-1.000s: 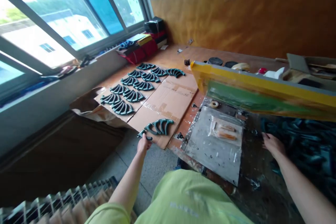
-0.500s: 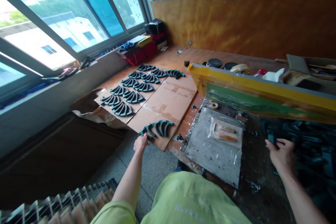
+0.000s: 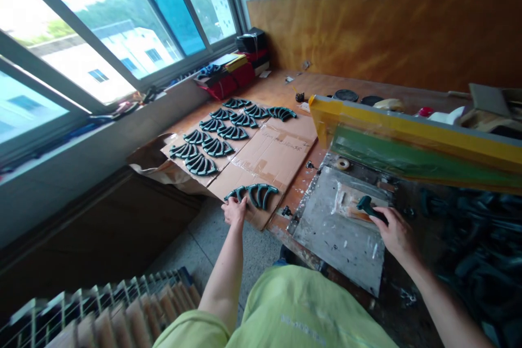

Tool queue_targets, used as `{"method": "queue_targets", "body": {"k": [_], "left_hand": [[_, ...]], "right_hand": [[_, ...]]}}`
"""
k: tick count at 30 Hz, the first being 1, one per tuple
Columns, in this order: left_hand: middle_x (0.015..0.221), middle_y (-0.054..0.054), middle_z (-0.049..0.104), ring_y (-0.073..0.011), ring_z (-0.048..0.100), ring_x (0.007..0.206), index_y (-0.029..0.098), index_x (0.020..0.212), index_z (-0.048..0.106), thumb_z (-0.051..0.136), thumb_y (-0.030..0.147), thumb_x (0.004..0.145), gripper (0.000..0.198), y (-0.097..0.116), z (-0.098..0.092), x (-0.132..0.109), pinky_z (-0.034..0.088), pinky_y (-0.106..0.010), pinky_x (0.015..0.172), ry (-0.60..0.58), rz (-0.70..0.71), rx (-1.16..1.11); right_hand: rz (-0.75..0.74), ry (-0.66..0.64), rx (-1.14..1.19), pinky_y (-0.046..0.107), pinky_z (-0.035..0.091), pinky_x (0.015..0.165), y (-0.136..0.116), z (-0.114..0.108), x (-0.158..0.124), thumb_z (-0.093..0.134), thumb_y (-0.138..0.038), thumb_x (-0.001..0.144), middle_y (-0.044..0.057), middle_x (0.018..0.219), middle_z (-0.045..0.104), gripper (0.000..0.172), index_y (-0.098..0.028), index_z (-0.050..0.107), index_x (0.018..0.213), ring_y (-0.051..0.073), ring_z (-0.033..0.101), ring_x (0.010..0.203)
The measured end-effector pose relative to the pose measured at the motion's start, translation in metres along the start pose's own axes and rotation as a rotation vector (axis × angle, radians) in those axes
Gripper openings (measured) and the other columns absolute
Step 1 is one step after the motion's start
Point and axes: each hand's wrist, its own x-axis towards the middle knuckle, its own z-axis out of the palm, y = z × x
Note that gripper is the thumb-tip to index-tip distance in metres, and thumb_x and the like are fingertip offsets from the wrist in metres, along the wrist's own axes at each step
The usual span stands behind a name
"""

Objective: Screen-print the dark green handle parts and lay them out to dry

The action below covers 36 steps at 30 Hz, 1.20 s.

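Observation:
My left hand (image 3: pixel 235 211) rests at the near edge of the flattened cardboard (image 3: pixel 271 155), fingers curled against the nearest of a small fan of dark teal curved plastic pieces (image 3: pixel 256 193). My right hand (image 3: pixel 395 234) grips one dark teal curved piece (image 3: pixel 367 207) and holds it over the grey printing plate (image 3: pixel 338 228), right above the taped orange mark on it. The yellow-framed printing screen (image 3: pixel 411 144) is tilted up behind the plate.
Several more fans of teal pieces (image 3: pixel 216 138) lie in rows on the cardboard toward the window. A dark heap of unprinted pieces (image 3: pixel 481 239) lies at the right. Tins, tape and boxes stand along the wooden back wall. A ribbed rack (image 3: pixel 101 315) is at lower left.
My right hand reached into the dark heap at the right, then came back left holding one teal piece over the plate. My left hand stayed at the nearest fan on the cardboard.

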Motion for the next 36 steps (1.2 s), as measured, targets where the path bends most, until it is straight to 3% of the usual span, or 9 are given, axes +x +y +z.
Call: {"method": "queue_targets", "body": {"k": [4,7,14,19,24,29,36], "left_hand": [[0.126,-0.012,0.057,-0.0245,0.062,0.106,0.019,0.117,0.061,0.059,0.047,0.088,0.04,0.0,-0.003,0.005,0.052,-0.043,0.088,-0.044,-0.023,0.006],[0.124,-0.009,0.06,-0.0226,0.061,0.107,0.018,0.125,0.057,0.06,0.038,0.091,0.04,-0.005,-0.004,0.003,0.053,-0.044,0.089,-0.051,-0.003,0.012],[0.124,-0.015,0.056,-0.0282,0.064,0.104,0.024,0.109,0.067,0.052,0.063,0.084,0.049,-0.002,-0.001,-0.008,0.051,-0.04,0.09,0.01,0.15,0.009],[0.136,-0.017,0.048,-0.0341,0.047,0.127,0.023,0.132,0.053,0.045,0.063,0.087,0.061,0.0,-0.001,-0.034,0.044,-0.045,0.1,0.113,0.276,0.008],[0.146,-0.017,0.042,-0.0359,0.037,0.135,0.022,0.133,0.054,0.052,0.07,0.079,0.072,0.013,0.018,-0.056,0.033,-0.049,0.109,0.134,0.438,0.119],[0.147,-0.015,0.044,-0.0369,0.039,0.132,0.022,0.128,0.058,0.051,0.065,0.081,0.064,0.025,0.03,-0.052,0.034,-0.051,0.105,0.121,0.524,0.184],[0.134,-0.018,0.057,-0.0388,0.047,0.124,0.017,0.115,0.063,0.056,0.061,0.078,0.058,0.024,0.029,-0.042,0.04,-0.051,0.098,0.053,0.523,0.226]], "right_hand": [[-0.009,0.002,-0.015,0.038,0.052,0.081,0.003,-0.003,-0.001,0.042,-0.047,0.094,0.01,0.095,0.066,0.031,-0.022,0.06,0.099,0.025,0.065,0.09],[-0.026,0.003,-0.027,0.038,0.052,0.08,0.004,-0.004,-0.002,0.04,-0.048,0.095,0.01,0.095,0.066,0.033,-0.021,0.06,0.099,0.025,0.065,0.088],[-0.023,-0.039,-0.006,0.039,0.052,0.081,0.005,0.0,0.0,0.041,-0.047,0.095,0.01,0.096,0.065,0.033,-0.021,0.061,0.101,0.025,0.064,0.09],[-0.021,-0.068,0.011,0.041,0.052,0.086,-0.005,0.002,0.005,0.041,-0.037,0.096,0.01,0.1,0.064,0.027,-0.02,0.061,0.101,0.025,0.063,0.094],[-0.065,-0.124,-0.041,0.041,0.05,0.09,-0.021,0.006,0.015,0.043,-0.023,0.095,0.011,0.101,0.062,0.022,-0.019,0.063,0.102,0.026,0.059,0.098],[-0.139,-0.179,-0.115,0.041,0.048,0.089,-0.032,0.01,0.023,0.041,-0.013,0.093,0.011,0.099,0.064,0.028,-0.018,0.066,0.105,0.027,0.056,0.1],[-0.212,-0.118,-0.211,0.041,0.05,0.081,-0.028,0.013,0.013,0.039,-0.013,0.093,0.011,0.096,0.066,0.035,-0.021,0.065,0.114,0.027,0.06,0.092]]}}
